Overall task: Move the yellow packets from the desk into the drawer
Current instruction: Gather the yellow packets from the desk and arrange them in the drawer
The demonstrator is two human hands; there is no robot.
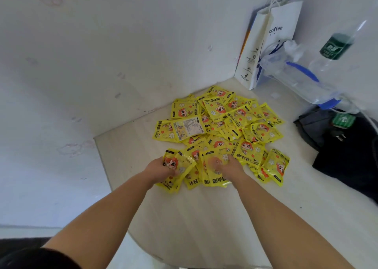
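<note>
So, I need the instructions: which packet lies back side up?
The packet near the pile's left edge: it shows a pale printed label, while the others show the cartoon front.

The packets (221,125) lie heaped on the counter (204,217), close to the corner where two walls (102,64) meet. Behind the heap and to its right, a paper bag (272,43) stands against the wall. Right of the heap, a water jug (319,80) leans at the side wall, with a cloth bundle (347,150) lying in front of it. At the heap's near edge, the left hand (161,167) is at its left corner and the right hand (230,165) near its middle.
</note>
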